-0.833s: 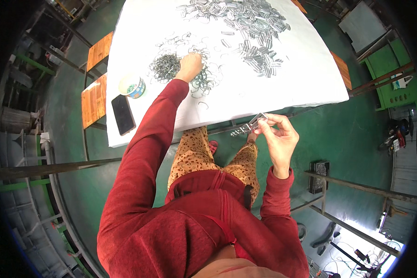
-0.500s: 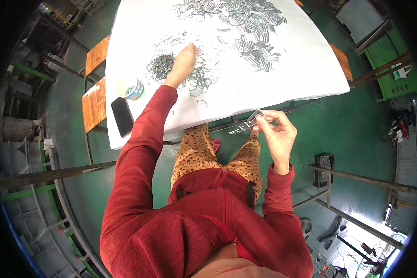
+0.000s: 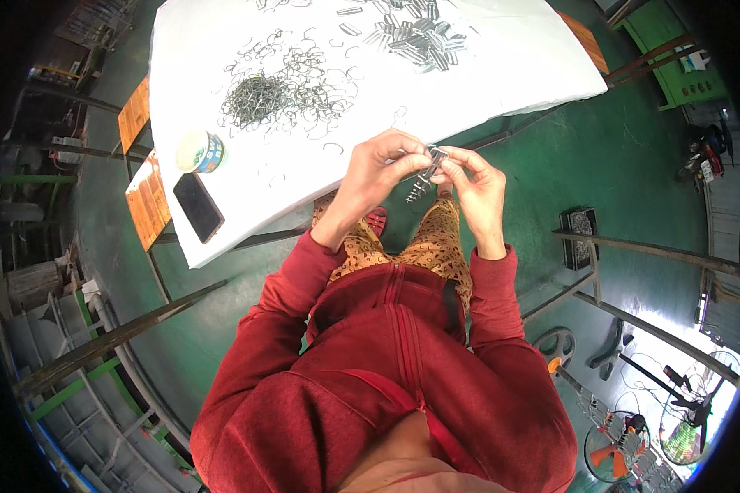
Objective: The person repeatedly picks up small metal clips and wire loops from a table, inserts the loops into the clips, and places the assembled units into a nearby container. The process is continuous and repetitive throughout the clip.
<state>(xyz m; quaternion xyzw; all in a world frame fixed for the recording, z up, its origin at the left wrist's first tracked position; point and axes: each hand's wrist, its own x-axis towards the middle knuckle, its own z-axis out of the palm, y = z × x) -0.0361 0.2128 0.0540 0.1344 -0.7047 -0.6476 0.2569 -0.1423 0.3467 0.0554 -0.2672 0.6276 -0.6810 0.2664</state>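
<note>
My right hand (image 3: 478, 191) pinches a small shiny metal frame (image 3: 437, 156) just beyond the table's near edge. A row of small wire hooks (image 3: 418, 189) hangs down from the frame. My left hand (image 3: 380, 168) meets it from the left, thumb and fingers pressed together at the frame; whatever is between them is hidden. On the white-covered table (image 3: 469, 107) lies a dense heap of dark curved wire hooks (image 3: 256, 100), with looser ones scattered around. Farther right is a pile of flat, striped metal pieces (image 3: 423, 41).
A small round tub (image 3: 199, 151) and a black phone (image 3: 197, 207) lie at the table's left edge. Wooden stools (image 3: 147, 200) stand to the left. Metal rails (image 3: 649, 251) cross on both sides, and a fan (image 3: 617, 452) is at lower right.
My left hand has left the heap of wire hooks and come back to the metal frame in my right hand. The view has shifted, so the table sits higher.
</note>
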